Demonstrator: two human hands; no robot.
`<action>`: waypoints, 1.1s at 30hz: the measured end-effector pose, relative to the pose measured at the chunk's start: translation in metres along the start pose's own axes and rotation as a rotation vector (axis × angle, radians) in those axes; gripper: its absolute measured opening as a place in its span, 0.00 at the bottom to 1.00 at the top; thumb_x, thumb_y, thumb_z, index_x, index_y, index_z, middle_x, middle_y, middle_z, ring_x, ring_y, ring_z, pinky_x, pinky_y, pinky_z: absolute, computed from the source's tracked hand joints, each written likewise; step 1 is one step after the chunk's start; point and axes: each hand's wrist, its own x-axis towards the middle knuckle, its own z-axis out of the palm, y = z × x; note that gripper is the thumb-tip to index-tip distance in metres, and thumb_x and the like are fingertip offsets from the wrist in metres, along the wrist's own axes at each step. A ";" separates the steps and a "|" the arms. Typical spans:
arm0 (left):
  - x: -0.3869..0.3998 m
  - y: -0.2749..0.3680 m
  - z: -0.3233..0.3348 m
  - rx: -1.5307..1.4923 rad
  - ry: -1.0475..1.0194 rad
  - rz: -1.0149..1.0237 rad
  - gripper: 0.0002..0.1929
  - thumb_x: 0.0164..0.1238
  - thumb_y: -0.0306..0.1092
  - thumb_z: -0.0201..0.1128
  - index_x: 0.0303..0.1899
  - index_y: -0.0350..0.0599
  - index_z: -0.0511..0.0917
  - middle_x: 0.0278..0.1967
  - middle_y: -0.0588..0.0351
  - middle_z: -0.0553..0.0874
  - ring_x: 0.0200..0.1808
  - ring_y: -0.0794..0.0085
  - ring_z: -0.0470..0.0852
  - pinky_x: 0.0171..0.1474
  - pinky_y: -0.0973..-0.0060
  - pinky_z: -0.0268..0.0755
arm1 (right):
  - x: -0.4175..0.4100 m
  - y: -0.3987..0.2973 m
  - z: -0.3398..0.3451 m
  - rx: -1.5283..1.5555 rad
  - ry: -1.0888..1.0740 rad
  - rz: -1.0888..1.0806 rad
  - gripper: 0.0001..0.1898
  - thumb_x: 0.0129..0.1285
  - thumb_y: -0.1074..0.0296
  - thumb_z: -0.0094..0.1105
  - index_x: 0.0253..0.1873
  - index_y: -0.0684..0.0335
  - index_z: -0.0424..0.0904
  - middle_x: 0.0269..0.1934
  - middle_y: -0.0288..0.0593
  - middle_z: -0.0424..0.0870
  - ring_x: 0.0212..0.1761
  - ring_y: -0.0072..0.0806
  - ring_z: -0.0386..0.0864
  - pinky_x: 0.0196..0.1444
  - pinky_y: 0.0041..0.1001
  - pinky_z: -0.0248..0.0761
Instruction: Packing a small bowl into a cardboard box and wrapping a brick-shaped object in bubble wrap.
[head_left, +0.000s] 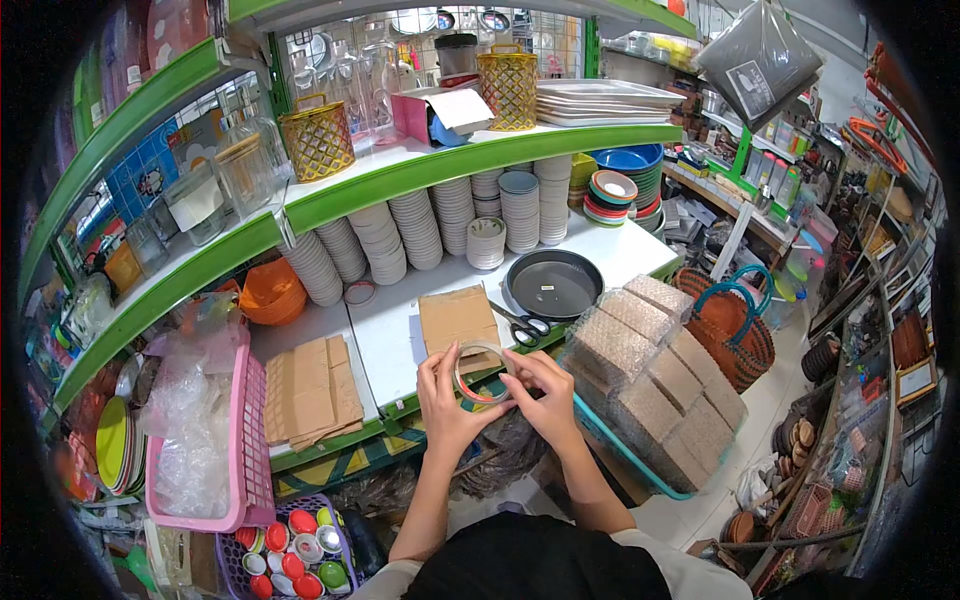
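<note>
Both hands hold up a roll of clear tape (482, 399) in front of the shelf edge. My left hand (448, 409) grips the roll's left side, and my right hand (545, 394) has its fingers on the right side. Just behind the roll, a folded piece of brown cardboard (457, 319) lies on the white shelf. Black-handled scissors (525, 328) rest to its right, beside a round dark baking pan (555, 283). More flat cardboard pieces (309, 390) lie to the left.
Bubble-wrapped boxes (660, 390) fill a teal basket at the right. A pink basket (251, 442) with clear plastic wrap stands at the left, above a purple basket (225, 559) of small tins. Stacked white bowls (415, 229) line the shelf's back. A woven bag (727, 337) stands beyond the boxes.
</note>
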 end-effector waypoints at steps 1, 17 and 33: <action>0.000 0.001 0.000 -0.011 -0.025 -0.016 0.48 0.32 0.47 0.83 0.62 0.42 0.70 0.52 0.48 0.70 0.56 0.54 0.72 0.58 0.58 0.67 | 0.000 0.002 -0.001 -0.002 0.013 -0.022 0.20 0.56 0.84 0.65 0.56 0.68 0.81 0.38 0.39 0.79 0.33 0.15 0.77 0.33 0.16 0.76; -0.002 -0.003 -0.001 0.053 -0.037 -0.009 0.49 0.32 0.41 0.83 0.63 0.43 0.67 0.53 0.47 0.70 0.57 0.55 0.74 0.57 0.60 0.71 | 0.000 0.000 0.000 -0.017 -0.020 -0.018 0.21 0.55 0.82 0.67 0.56 0.67 0.81 0.38 0.41 0.81 0.32 0.17 0.79 0.33 0.18 0.77; -0.002 -0.005 0.002 -0.023 0.004 -0.025 0.49 0.33 0.46 0.83 0.63 0.40 0.69 0.52 0.47 0.69 0.57 0.54 0.71 0.58 0.58 0.68 | -0.001 -0.005 0.000 -0.048 -0.030 -0.008 0.21 0.55 0.80 0.68 0.55 0.65 0.82 0.37 0.44 0.83 0.33 0.25 0.83 0.35 0.23 0.79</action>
